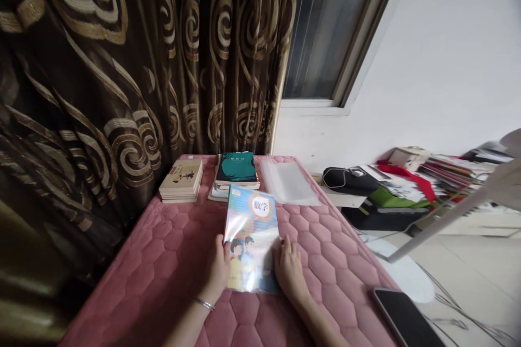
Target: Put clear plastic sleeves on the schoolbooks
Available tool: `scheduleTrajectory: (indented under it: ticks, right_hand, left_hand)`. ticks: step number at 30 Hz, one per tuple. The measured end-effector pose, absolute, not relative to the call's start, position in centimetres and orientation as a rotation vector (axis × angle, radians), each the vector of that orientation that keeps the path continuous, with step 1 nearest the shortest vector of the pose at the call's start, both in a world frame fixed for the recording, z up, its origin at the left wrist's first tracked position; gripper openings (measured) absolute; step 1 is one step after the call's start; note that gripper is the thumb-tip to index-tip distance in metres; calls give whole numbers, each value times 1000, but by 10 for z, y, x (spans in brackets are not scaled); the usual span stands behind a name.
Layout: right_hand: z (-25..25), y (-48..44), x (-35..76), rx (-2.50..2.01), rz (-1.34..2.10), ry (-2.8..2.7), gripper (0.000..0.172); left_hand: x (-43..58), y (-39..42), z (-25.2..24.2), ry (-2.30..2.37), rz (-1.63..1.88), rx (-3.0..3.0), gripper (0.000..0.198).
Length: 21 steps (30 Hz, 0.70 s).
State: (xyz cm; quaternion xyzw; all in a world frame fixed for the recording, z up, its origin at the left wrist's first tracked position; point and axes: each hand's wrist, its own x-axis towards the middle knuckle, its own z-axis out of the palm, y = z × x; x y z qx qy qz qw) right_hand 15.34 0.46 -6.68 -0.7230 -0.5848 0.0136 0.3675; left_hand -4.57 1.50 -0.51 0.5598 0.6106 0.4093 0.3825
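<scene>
A blue textbook (251, 227) with a glossy clear cover, two cartoon children and large Chinese characters on its front is in front of me. My left hand (222, 263) grips its left edge, with the fingers partly hidden. At the right edge, my right hand (290, 268) holds the book from the side, its fingertips showing beyond the edge. Behind the book lies a stack of books with a teal one (236, 167) on top. To its right is a pile of clear plastic book covers (288, 181). A stack of beige books (182, 179) sits at the back left.
The books rest on a pink quilted surface (175, 260). A phone (407, 317) lies at its right front edge. A white lamp stand (443, 214), a black case (350, 180) and piled papers (451, 171) are on the right. A patterned curtain (228, 65) hangs behind.
</scene>
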Motion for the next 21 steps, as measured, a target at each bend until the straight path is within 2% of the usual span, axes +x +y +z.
scheduleTrajectory:
  ticks: [3, 6, 9, 14, 21]
  right_hand:
    - [-48, -3, 157, -1759, 341, -1389, 51]
    - [-24, -15, 161, -1707, 586, -1400, 46]
    - [-12, -25, 162, -1740, 638, -1388, 45]
    - [-21, -41, 148, -1703, 662, -1364, 45]
    - [-28, -49, 77, -1550, 751, -1416, 50]
  left_hand:
    - [-50, 14, -9, 1497, 1154, 1385, 41]
    - [-56, 19, -9, 1483, 1206, 1386, 45]
    - [-63, 22, -9, 1491, 1166, 1399, 43]
    - [-86, 12, -19, 1555, 1014, 1404, 39]
    - [-167, -7, -10, 1620, 1002, 1342, 41]
